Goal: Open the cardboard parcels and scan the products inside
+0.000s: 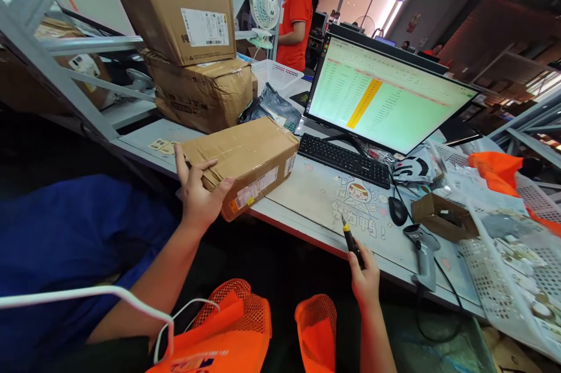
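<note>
A taped cardboard box [245, 154] with a white and orange label lies at the left front of the desk, its near end jutting past the edge. My left hand [199, 192] grips that near end, thumb on one side and fingers on the other. In my right hand [364, 273] is a black and yellow utility knife [349, 238], held upright with its blade pointing up. The knife is over the desk's front edge, to the right of the box and apart from it.
Two stacked cartons [188, 16] stand at the back left. A monitor [390, 92], keyboard [344, 158], mouse [398, 210] and barcode scanner [424, 256] occupy the desk's right half. White baskets [495, 285] line the right end. A person in orange [295, 28] stands behind the desk.
</note>
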Demonstrator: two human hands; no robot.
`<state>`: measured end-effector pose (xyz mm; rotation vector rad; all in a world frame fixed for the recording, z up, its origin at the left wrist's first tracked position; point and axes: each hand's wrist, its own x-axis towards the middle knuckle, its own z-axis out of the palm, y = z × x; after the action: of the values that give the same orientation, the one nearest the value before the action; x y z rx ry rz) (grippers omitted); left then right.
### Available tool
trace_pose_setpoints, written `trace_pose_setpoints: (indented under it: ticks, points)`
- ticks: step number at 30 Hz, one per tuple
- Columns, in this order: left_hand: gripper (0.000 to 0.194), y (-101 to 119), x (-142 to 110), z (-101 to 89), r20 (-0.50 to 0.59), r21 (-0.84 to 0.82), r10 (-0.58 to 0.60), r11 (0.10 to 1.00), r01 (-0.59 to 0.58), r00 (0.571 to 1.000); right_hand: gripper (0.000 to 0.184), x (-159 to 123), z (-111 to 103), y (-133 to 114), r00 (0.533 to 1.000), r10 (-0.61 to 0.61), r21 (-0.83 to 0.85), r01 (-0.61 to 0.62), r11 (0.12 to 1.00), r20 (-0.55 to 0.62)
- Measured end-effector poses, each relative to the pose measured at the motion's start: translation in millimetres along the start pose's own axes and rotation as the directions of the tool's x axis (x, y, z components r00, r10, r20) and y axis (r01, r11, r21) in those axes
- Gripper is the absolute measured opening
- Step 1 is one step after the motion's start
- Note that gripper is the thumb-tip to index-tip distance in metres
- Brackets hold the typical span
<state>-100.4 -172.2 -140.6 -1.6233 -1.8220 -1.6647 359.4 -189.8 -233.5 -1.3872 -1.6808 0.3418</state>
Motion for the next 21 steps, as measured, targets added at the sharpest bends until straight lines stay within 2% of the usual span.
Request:
trace_pose_setpoints:
  ticks: [1,3,6,8,10,11,13,14,16,18,20,21]
  points:
    - [0.045,3,-1,0.2,-0.009,-0.003,-0.012,1.0,0.012,1.0,0.042,0,5,-4,1.0,-0.008,0.016,0.008,1.0,0.016]
    - [0.039,-5,4,-2.4,0.014,-0.023,-0.025,0.999,0.025,1.0,0.041,0,13,-8,0.999,-0.026,0.042,0.024,0.999,0.042]
    - [0.046,-44,28,-8.2,0.056,-0.127,-0.067,0.989,0.074,0.996,0.04,0,14,-9,0.997,-0.044,0.062,0.04,0.997,0.055]
    - [0.058,-77,53,-9.0,0.089,-0.25,-0.168,0.95,0.185,0.982,0.039,2,10,-11,0.996,-0.064,0.062,0.061,0.996,0.054]
    - [0.07,-105,85,-5.5,0.142,-0.351,-0.296,0.877,0.328,0.945,0.037,10,5,-19,0.993,-0.102,0.059,0.099,0.993,0.058]
    - [0.072,-115,103,-2.4,0.149,-0.356,-0.353,0.852,0.384,0.923,0.037,16,2,-26,0.989,-0.129,0.059,0.125,0.99,0.071]
    - [0.063,-124,136,5.4,0.092,-0.239,-0.442,0.86,0.45,0.893,0.038,31,1,-45,0.973,-0.195,0.065,0.188,0.98,0.122]
    - [0.057,-123,149,9.6,0.034,-0.147,-0.459,0.876,0.459,0.888,0.039,41,3,-58,0.96,-0.23,0.073,0.221,0.972,0.159]
    - [0.049,-110,162,17.2,-0.079,0.018,-0.413,0.91,0.415,0.907,0.042,62,10,-84,0.926,-0.294,0.089,0.28,0.956,0.239]
    - [0.05,-85,153,23.2,-0.119,0.089,-0.291,0.949,0.302,0.949,0.044,84,23,-111,0.891,-0.336,0.087,0.325,0.942,0.306]
    - [0.051,-53,126,28.0,-0.037,0.089,-0.112,0.989,0.115,0.993,0.045,107,39,-135,0.86,-0.365,0.069,0.365,0.928,0.357]
    - [0.05,-37,109,30.2,0.063,0.063,0.001,0.998,-0.005,0.998,0.045,118,46,-145,0.844,-0.38,0.06,0.387,0.92,0.378]
